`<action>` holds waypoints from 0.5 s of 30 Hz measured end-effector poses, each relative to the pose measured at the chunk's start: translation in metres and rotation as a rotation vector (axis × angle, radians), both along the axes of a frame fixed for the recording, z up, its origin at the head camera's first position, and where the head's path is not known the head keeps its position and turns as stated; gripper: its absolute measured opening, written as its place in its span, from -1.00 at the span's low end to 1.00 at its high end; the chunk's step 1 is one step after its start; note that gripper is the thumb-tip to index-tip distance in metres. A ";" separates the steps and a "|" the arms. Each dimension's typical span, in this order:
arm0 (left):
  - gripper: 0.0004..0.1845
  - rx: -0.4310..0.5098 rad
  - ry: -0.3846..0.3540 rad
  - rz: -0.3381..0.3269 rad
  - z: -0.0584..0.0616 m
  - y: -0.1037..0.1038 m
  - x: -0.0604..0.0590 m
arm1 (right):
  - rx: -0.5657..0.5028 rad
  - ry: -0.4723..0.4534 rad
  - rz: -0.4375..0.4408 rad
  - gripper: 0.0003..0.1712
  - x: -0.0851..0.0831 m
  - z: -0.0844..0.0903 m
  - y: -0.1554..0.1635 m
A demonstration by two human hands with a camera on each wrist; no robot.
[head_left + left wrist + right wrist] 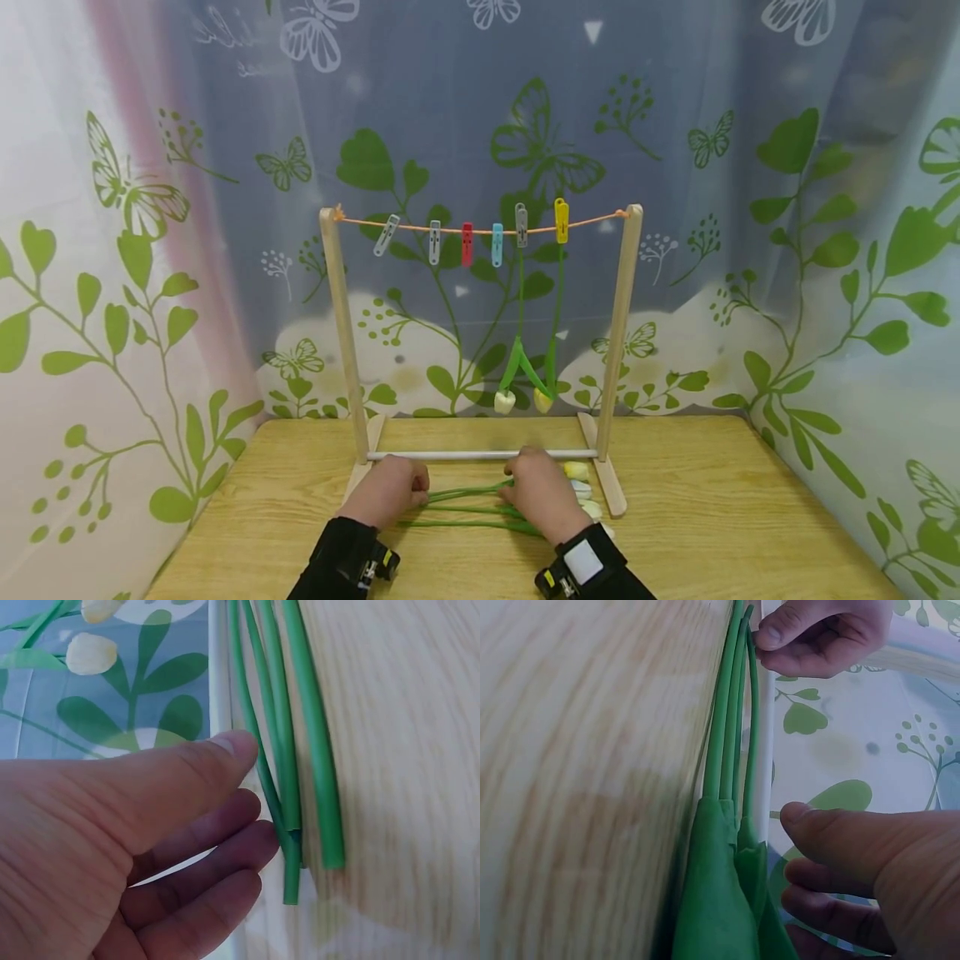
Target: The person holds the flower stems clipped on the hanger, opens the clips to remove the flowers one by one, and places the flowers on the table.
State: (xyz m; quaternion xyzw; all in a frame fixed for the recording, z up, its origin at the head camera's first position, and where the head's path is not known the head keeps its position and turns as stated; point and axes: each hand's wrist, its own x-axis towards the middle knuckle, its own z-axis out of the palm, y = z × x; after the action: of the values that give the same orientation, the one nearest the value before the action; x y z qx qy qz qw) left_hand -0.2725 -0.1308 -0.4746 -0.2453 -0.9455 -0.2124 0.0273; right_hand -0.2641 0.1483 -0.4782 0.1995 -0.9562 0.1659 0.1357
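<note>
Several artificial tulips lie side by side on the table, their green stems [465, 509] pointing left and pale heads [591, 508] at the right. My left hand [386, 490] is at the stem ends; its thumb and loosely bent fingers touch or nearly touch the nearest stem [264, 769], without a visible pinch. Beside the leaves [712, 892], my right hand [862, 870] has its thumb spread from its fingers. Behind, a white tulip [505, 402] hangs from a grey clothespin [521, 225] and a yellow tulip [543, 400] from a yellow clothespin [562, 221].
A wooden frame [624, 333] stands on the table [697, 500], with an orange cord [450, 231] across its top and a white rod [450, 456] low down. Left of the hanging tulips, a blue clothespin [497, 244], a red clothespin [467, 243] and two whitish ones are on the cord.
</note>
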 end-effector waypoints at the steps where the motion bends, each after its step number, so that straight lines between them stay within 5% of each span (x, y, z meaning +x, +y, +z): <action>1: -0.80 0.005 -0.007 0.002 0.001 0.000 0.000 | 0.001 -0.001 0.002 -0.73 0.000 0.000 0.000; 8: -0.89 0.078 -0.039 0.023 0.008 0.002 -0.003 | -0.004 -0.004 0.002 -0.72 0.001 0.003 0.002; 15: -0.96 0.188 0.009 0.054 0.025 0.005 -0.004 | -0.010 0.033 0.003 -0.74 0.002 0.002 0.000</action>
State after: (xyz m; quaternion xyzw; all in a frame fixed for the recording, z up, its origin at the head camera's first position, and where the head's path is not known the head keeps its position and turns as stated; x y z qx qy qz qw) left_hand -0.2769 -0.1261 -0.4497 -0.2168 -0.9276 -0.2982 0.0603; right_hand -0.2625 0.1486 -0.4763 0.2028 -0.9527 0.1674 0.1522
